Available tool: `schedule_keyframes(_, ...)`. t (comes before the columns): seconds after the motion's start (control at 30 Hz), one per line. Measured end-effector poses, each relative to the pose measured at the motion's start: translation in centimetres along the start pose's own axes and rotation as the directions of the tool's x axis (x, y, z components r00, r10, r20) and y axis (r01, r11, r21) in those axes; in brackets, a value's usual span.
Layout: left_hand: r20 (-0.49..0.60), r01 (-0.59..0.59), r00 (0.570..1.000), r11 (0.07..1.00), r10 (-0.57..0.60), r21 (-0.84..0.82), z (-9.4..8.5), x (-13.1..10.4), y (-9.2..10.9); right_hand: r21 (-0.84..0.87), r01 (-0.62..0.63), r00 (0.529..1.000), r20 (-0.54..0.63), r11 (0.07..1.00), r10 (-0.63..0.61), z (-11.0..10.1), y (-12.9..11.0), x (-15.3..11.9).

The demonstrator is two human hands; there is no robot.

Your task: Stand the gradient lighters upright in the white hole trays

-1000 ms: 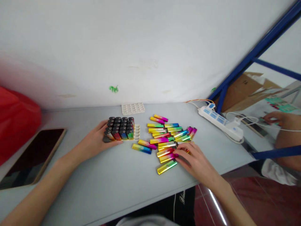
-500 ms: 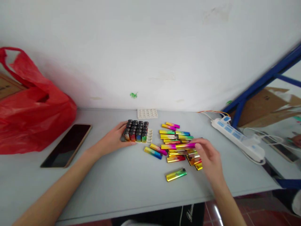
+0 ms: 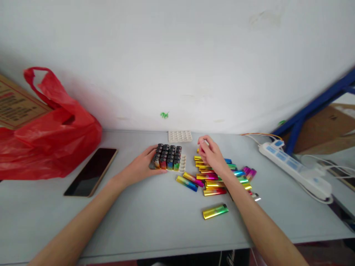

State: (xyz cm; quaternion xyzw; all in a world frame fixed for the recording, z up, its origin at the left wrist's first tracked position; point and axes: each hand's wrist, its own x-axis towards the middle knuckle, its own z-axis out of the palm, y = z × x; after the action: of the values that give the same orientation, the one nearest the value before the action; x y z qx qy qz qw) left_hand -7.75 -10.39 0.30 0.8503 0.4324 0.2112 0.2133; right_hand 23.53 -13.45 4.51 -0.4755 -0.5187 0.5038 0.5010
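A: Where has the right hand [image 3: 210, 150] got to?

B: Towards the back edge of the worktop [image 3: 155, 218], and leftward. Half a second ago it was over the right part of the loose lighters [image 3: 215, 184], pinching a yellow-and-magenta one. Now it's at the far left end of the pile, with its fingers curled in.

A: Does it have that lighter?

B: I can't tell; the fingers would hide it. Its forearm now crosses the pile, and two magenta lighters [image 3: 250, 173] at the right end have come back into sight.

A: And the left hand [image 3: 144, 164]?

B: Same grip as before: wrapped round the left side of the standing lighters [image 3: 168, 157], thumb along the front. They stand in rows in a white tray [image 3: 183, 163], whose right end shows bare cups. A second tray [image 3: 180, 136] lies by the worktop's back edge, where it was.

A: Anything else shifted?

B: The view has. The red bag [image 3: 58, 144] and the cardboard box [image 3: 19, 105] towards the worktop's left back corner show more. The green-and-yellow lighter [image 3: 215, 211] hasn't moved: it lies apart, nearer the front edge.
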Motion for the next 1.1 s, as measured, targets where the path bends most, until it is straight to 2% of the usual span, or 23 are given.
schedule_keyframes(0.13, 0.013, 0.003, 1.000, 1.000, -0.004, 0.018, 0.0, 0.0, -0.2, -0.264, 0.057, 0.994, -0.070, 0.963, -0.078, 0.9, 1.3, -1.7)
schedule_keyframes(0.23, 0.025, 0.011, 1.000, 1.000, -0.011, 0.010, 0.0, -0.1, -0.3, -0.333, 0.001, 0.994, -0.099, 0.943, -0.036, 1.6, 1.4, -2.4)
schedule_keyframes(0.4, 0.035, 0.022, 0.999, 1.000, -0.023, 0.011, -0.1, -0.2, -0.3, -0.353, -0.121, 0.987, -0.140, 0.928, 0.076, 2.1, 1.5, -2.2)
schedule_keyframes(0.63, 0.047, 0.039, 0.998, 0.998, -0.041, 0.041, -0.1, -0.1, -0.4, -0.381, -0.046, 0.996, -0.083, 0.923, 0.015, 1.4, 1.8, -1.8)
schedule_keyframes(0.93, 0.023, 0.027, 0.999, 0.999, -0.028, 0.033, 0.2, -0.1, -0.6, -0.352, -0.081, 0.994, -0.103, 0.933, 0.047, 1.6, 1.1, -1.7)
schedule_keyframes(1.1, 0.016, 0.014, 1.000, 1.000, -0.015, 0.021, 0.3, -0.1, -0.8, -0.334, -0.078, 0.994, -0.104, 0.939, 0.046, 1.7, 1.7, -1.7)
